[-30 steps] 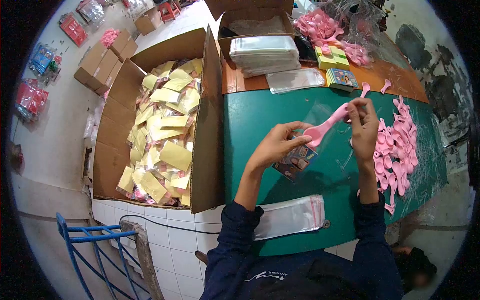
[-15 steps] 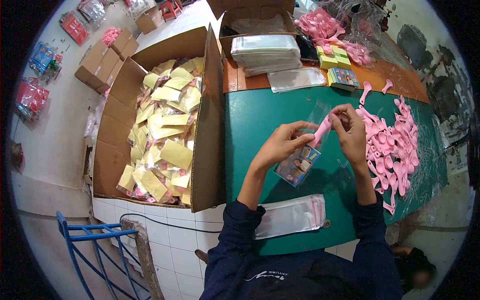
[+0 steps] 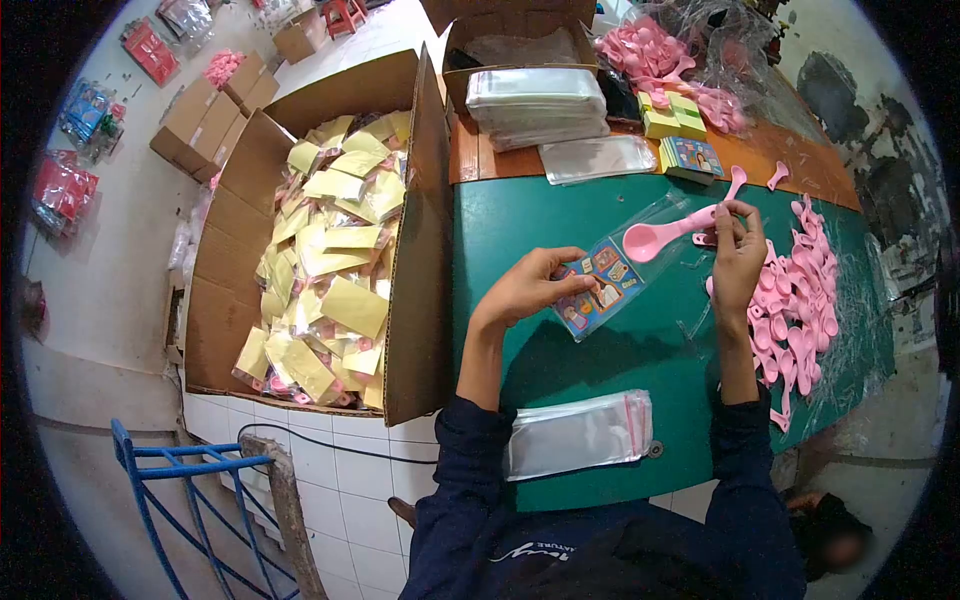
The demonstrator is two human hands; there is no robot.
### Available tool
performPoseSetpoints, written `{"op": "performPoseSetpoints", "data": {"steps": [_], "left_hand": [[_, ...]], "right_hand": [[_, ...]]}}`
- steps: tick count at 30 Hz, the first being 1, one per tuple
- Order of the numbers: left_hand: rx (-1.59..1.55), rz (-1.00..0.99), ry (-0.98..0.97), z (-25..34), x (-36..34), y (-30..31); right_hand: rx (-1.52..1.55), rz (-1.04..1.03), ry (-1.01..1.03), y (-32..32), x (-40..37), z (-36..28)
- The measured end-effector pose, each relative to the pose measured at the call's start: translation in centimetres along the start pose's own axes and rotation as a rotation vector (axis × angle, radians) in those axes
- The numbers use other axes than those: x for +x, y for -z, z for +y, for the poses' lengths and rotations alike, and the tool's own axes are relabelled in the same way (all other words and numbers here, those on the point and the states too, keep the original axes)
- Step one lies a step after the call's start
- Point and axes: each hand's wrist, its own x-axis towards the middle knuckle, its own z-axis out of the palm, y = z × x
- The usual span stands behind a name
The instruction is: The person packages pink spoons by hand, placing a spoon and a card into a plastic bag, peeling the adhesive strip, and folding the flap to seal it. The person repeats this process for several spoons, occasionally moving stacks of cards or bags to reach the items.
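Note:
My left hand [image 3: 532, 288] pinches a clear plastic bag [image 3: 662, 212] over the colourful printed card [image 3: 608, 275] inside it. The bag slants up and to the right above the green table. In my right hand [image 3: 738, 262] is a pink spoon [image 3: 652, 240], gripped by its handle, with the bowl pointing left and overlapping the bag's upper part. A heap of pink spoons [image 3: 798, 335] lies just right of that hand. Nearer my body, a stack of flat clear bags [image 3: 575, 438] rests at the table's front edge.
At left stands a big open carton [image 3: 418, 300] full of packed bags with yellow card backs [image 3: 352, 308]. Along the back are stacked clear bags [image 3: 535, 100], printed cards [image 3: 692, 158] and more pink spoons [image 3: 640, 48]. A blue metal frame [image 3: 200, 470] stands front left.
My hands have moved apart. The right hand has shifted right and down with the spoon, whose bowl now shows by the bag. The left hand has slid slightly left, holding the bag and card.

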Motion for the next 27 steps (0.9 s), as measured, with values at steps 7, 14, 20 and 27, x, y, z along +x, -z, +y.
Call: {"op": "performPoseSetpoints", "data": {"steps": [7, 14, 20, 27], "left_hand": [[-0.154, 0.078, -0.027, 0.6, -0.3, -0.3], [-0.52, 0.038, -0.17, 0.0, -0.8, 0.2], [-0.45, 0.079, -0.079, -0.5, -0.1, 0.4], [-0.594, 0.048, -0.169, -0.7, -0.1, 0.2]], "right_hand": [[-0.022, -0.185, 0.009, -1.0, -1.0, 0.2], [-0.071, -0.114, -0.008, -0.1, -0.1, 0.3], [-0.049, -0.122, 0.011, -0.2, -0.2, 0.3], [-0.017, -0.157, -0.022, -0.5, -0.4, 0.0]]}}
